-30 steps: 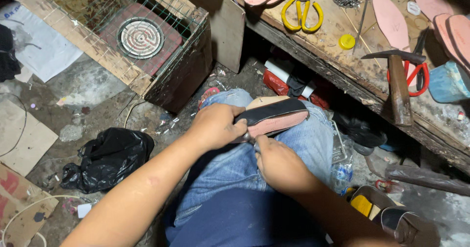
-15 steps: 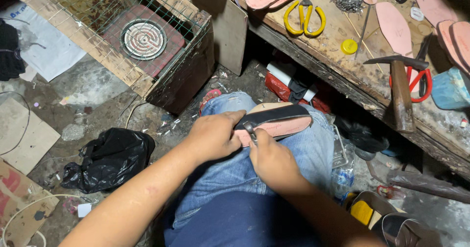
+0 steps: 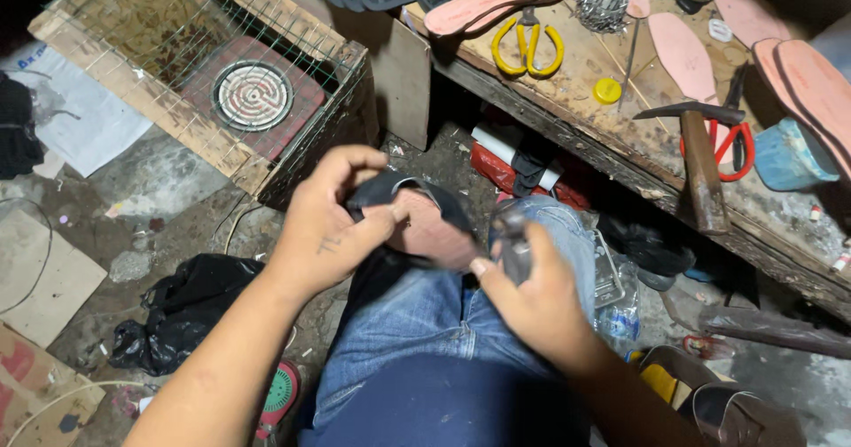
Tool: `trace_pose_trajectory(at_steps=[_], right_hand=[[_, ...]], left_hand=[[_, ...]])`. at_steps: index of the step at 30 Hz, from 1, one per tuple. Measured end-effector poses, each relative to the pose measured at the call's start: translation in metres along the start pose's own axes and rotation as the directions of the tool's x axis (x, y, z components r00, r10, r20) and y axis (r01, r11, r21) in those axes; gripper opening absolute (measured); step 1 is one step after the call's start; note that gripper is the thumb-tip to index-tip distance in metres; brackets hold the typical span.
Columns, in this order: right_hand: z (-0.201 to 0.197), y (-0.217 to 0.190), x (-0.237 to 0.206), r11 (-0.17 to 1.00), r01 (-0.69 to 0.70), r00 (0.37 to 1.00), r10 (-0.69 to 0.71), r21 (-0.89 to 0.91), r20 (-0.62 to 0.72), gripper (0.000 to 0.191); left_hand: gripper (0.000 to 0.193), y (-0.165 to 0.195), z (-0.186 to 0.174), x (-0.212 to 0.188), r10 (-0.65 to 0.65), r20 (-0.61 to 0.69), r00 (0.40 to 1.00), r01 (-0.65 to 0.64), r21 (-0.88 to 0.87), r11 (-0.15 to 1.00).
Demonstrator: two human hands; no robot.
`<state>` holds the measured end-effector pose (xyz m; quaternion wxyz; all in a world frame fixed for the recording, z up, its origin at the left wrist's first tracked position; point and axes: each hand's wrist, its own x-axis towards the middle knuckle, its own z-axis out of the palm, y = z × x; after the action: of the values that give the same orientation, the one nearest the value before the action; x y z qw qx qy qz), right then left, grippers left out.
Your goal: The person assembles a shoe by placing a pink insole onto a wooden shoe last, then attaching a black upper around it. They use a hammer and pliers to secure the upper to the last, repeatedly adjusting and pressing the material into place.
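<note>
Overhead, listed by size: a wooden workbench [image 3: 620, 137] runs along the upper right, its top scuffed and stained. A wooden crate [image 3: 151, 110] covered with wire mesh stands at upper left on the dirt floor, with a round coil heater [image 3: 252, 95] on a red base inside it. The person's lap in blue jeans [image 3: 425, 349] fills the lower centre. A black plastic bag [image 3: 182, 309] lies crumpled on the floor, left of the left forearm. Pink shoe insoles [image 3: 683, 52] lie flat on the bench, several more stacked at its right end. A hammer [image 3: 696, 159] with a wooden handle rests at the bench edge, beside red-handled scissors [image 3: 731, 141] and a blue cup [image 3: 789, 154]. Yellow-handled scissors [image 3: 527, 43] lie near the bench's far side, with a small yellow cap [image 3: 607, 90] close by. Held above the knees is a shoe part [image 3: 425, 225], a pink sole wrapped in a dark upper; it is blurred. The left hand [image 3: 332, 230] clasps it from the left, fingers curled over the top and thumb pressed on the pink face. The right hand [image 3: 532, 301] is closed around a small dark tool [image 3: 512, 243], held just right of the shoe part; its kind cannot be told through the blur.
</note>
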<state>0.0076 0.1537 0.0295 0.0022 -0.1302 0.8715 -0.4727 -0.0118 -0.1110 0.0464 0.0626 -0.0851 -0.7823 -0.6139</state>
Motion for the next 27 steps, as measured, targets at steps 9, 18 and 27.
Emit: trace_pose_trajectory(at_steps=[9, 18, 27], right_hand=[[0.0, 0.028, 0.02, 0.855, -0.186, 0.936, 0.305, 0.484, -0.178, 0.047], [-0.052, 0.098, -0.037, 0.803, -0.266, 0.897, 0.409, 0.534, -0.169, 0.036], [-0.102, 0.068, -0.067, 0.767, -0.486, 0.799, 0.584, -0.419, 0.143, 0.053]], left_hand=[[0.059, 0.022, 0.078, 0.025, 0.007, 0.11, 0.994, -0.005, -0.019, 1.0], [0.061, -0.017, 0.151, 0.024, 0.345, 0.25, 0.905, -0.398, 0.208, 0.894], [0.071, -0.012, 0.184, 0.001, 0.372, 0.34, 0.864, -0.487, 0.374, 0.789]])
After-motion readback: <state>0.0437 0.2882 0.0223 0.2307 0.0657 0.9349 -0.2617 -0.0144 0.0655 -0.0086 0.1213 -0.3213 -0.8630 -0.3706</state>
